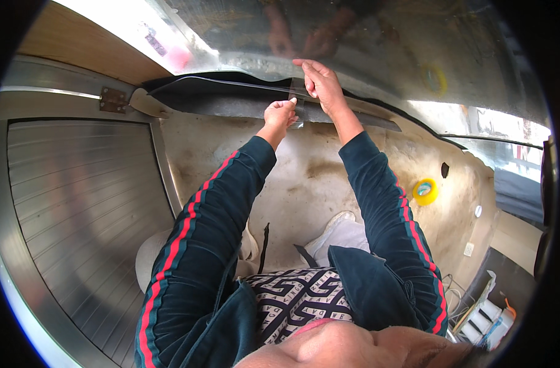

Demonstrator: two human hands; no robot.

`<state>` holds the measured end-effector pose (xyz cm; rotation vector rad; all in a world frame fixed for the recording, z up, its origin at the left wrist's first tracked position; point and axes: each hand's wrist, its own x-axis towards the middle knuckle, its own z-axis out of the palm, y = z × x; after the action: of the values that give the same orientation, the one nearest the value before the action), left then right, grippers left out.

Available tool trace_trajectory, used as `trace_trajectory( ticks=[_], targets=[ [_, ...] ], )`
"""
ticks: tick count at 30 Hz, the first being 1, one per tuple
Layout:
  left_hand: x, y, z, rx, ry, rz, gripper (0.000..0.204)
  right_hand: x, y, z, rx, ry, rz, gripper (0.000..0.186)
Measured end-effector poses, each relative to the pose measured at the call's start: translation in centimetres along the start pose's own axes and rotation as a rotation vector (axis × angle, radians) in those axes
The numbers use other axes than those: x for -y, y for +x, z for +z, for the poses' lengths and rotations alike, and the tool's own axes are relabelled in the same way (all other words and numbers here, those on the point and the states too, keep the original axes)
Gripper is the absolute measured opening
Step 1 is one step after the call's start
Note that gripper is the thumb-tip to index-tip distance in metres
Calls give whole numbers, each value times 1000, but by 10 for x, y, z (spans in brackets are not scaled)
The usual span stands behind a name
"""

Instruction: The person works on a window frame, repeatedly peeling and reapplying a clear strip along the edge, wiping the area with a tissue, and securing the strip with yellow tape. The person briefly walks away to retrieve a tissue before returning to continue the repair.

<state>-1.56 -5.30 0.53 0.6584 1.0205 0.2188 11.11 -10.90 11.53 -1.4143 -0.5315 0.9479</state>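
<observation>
A long dark strip (212,98) with a rippled upper edge runs along the foot of a glossy, window-like panel (378,43). A short piece of clear tape (297,124) crosses it near the middle. My left hand (279,118) pinches this tape at the strip's lower side. My right hand (322,86) is just above and to the right, over the strip, its index finger stretched out toward the panel and the other fingers loosely bent apart, with nothing visible in them.
A yellow tape roll (426,200) lies on the stained pale surface (390,159) at right. A ribbed metal panel (77,178) with a hinge (112,100) fills the left. White items and cables (479,322) are at lower right; a wooden board (84,43) is upper left.
</observation>
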Motion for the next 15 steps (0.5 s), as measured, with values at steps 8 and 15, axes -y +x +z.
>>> trace_trajectory(
  ticks=[8,15],
  targets=[
    [-2,4,3,-64,106,115,23,1,0,-4,42,-10,-11,31],
    [-2,13,8,-74,249,306,21,0,3,-7,51,-28,-15,30]
  ],
)
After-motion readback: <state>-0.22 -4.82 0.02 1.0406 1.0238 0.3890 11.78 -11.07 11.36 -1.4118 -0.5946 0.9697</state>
